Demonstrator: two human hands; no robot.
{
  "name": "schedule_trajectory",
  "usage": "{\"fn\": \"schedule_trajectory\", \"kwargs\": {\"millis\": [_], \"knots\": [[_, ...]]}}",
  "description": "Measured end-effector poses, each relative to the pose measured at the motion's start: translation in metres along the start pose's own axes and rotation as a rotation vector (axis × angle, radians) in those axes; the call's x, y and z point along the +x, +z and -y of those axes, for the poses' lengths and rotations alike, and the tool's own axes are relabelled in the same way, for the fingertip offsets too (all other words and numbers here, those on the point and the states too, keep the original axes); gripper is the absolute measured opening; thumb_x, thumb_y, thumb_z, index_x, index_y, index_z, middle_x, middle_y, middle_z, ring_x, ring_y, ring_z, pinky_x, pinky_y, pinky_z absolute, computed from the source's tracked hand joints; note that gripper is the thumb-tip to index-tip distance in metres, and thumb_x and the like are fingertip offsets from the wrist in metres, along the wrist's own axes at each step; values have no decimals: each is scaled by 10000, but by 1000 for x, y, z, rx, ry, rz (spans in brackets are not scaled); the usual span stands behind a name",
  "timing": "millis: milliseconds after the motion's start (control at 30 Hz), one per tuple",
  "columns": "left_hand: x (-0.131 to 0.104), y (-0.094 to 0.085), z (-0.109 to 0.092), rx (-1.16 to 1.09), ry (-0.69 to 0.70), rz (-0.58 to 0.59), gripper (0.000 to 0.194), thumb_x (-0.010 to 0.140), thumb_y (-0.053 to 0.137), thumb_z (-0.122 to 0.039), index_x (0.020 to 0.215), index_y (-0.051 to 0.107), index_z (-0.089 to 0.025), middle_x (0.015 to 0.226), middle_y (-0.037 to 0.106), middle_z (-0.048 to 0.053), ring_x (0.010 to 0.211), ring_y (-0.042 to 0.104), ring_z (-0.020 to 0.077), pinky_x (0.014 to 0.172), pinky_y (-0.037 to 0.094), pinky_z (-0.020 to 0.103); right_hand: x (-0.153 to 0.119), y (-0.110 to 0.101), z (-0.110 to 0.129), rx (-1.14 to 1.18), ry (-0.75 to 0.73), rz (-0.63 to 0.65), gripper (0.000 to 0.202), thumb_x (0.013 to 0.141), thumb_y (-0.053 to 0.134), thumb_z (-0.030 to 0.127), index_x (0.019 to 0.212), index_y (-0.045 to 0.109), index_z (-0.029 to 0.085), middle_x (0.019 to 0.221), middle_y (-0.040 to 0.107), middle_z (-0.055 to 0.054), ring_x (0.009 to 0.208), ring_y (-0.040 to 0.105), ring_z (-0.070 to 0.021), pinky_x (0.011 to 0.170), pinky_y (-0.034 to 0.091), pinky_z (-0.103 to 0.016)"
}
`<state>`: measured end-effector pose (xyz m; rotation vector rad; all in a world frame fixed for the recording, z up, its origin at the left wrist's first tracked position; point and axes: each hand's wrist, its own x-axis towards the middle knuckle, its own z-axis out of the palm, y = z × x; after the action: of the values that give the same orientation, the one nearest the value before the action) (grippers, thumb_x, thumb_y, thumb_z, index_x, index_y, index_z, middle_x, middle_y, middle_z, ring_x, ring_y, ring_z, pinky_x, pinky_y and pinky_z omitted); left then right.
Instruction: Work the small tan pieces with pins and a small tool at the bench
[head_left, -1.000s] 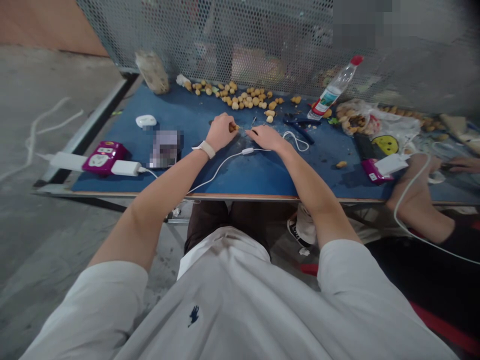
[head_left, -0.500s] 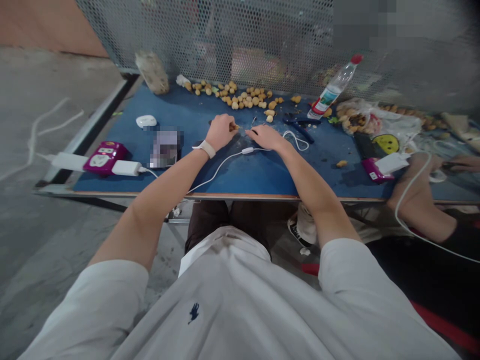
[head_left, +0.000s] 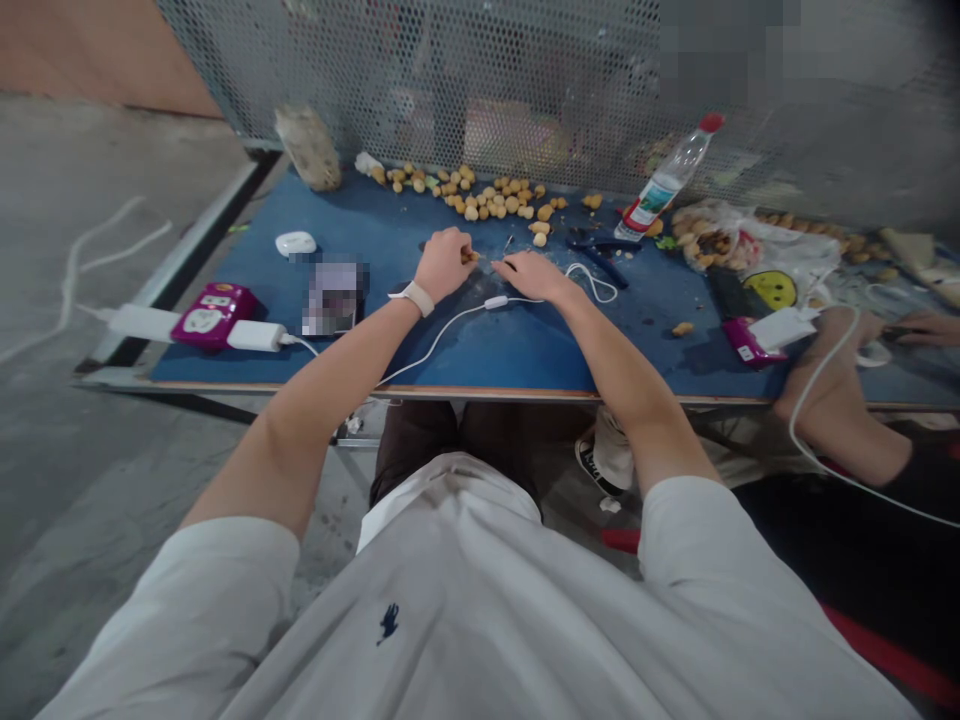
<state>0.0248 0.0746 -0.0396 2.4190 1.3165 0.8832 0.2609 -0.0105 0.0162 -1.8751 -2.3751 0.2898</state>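
Observation:
On the blue tabletop [head_left: 495,350], my left hand [head_left: 444,262] is closed on a small tan piece [head_left: 470,256] that shows at its fingertips. My right hand [head_left: 531,272] rests just to the right, its fingers curled round the dark end of a thin tool [head_left: 508,265] whose tip points left toward the piece. A small gap separates the two hands. A white cable [head_left: 448,325] with an inline switch [head_left: 495,302] runs below them and passes by my right hand. Round tan pieces [head_left: 495,200] lie in a long heap behind my hands.
Blue-handled pliers [head_left: 606,262] and a bottle [head_left: 660,190] stand or lie right of my hands. To the left are a phone [head_left: 332,298], a white case [head_left: 295,244] and a purple power socket [head_left: 214,316]. Another person's arm [head_left: 840,380] reaches in at the right beside a plastic bag [head_left: 787,250].

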Motion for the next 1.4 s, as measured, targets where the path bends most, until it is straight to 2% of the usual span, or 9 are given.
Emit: {"fn": "schedule_trajectory", "kwargs": {"millis": [133, 333, 567, 667, 833, 1000, 1200, 1400], "knots": [[-1, 2, 0, -56, -9, -25, 213, 989, 957, -220, 946, 754, -264, 1218, 835, 154, 1351, 809, 447, 1308, 626, 603, 0, 0, 0, 12, -2, 2, 699, 1406, 392, 605, 1165, 906, 197, 1354, 946, -233, 1251, 862, -404, 1087, 586, -464], [-4, 1, -7, -83, 9, -49, 152, 975, 912, -236, 959, 763, -263, 1162, 817, 146, 1353, 798, 442, 1313, 626, 613, 0, 0, 1, 9, 4, 3, 669, 1405, 400, 572, 1181, 907, 198, 1362, 950, -231, 1254, 869, -408, 1106, 599, -478], [-5, 1, -9, -97, 35, -60, 109, 1023, 896, -301, 1014, 791, -272, 1151, 806, 138, 1354, 800, 441, 1294, 634, 618, 0, 0, 0, 18, 8, -10, 661, 1402, 447, 579, 1078, 895, 217, 1294, 956, -202, 1255, 877, -391, 1097, 593, -445], [-4, 3, -8, -97, 34, -60, 150, 1015, 910, -279, 975, 765, -273, 1158, 809, 141, 1343, 803, 443, 1299, 638, 624, 1, 1, -1, 28, 8, -15, 681, 1402, 444, 628, 1090, 896, 226, 1287, 956, -205, 1262, 872, -400, 1097, 596, -449], [-3, 5, -7, -59, -12, -39, 240, 990, 924, -187, 920, 706, -260, 1252, 816, 160, 1356, 814, 450, 1320, 624, 630, 1, 2, -1, 3, 5, -7, 672, 1404, 421, 608, 1157, 900, 207, 1345, 948, -227, 1259, 868, -410, 1108, 595, -467], [-5, 3, -11, -79, -5, -49, 196, 1016, 920, -243, 950, 736, -261, 1217, 815, 158, 1354, 811, 452, 1317, 628, 638, 0, -1, 2, -3, 2, 11, 653, 1397, 408, 581, 1197, 908, 211, 1299, 951, -216, 1259, 866, -416, 1085, 606, -474], [-9, -2, -15, -120, 43, -72, 173, 1073, 910, -368, 1012, 780, -270, 1148, 806, 143, 1334, 815, 443, 1293, 651, 624, -1, -1, 2, 6, 8, 7, 655, 1401, 420, 578, 1156, 905, 213, 1313, 951, -212, 1242, 868, -398, 1070, 596, -460], [-10, -9, -22, -16, -31, 3, 106, 1080, 888, -248, 1042, 789, -238, 1269, 817, 160, 1360, 802, 427, 1289, 618, 580, 3, 2, 0, -24, -8, 0, 649, 1408, 425, 555, 1250, 918, 162, 1366, 951, -239, 1271, 881, -421, 1072, 598, -456]]}}
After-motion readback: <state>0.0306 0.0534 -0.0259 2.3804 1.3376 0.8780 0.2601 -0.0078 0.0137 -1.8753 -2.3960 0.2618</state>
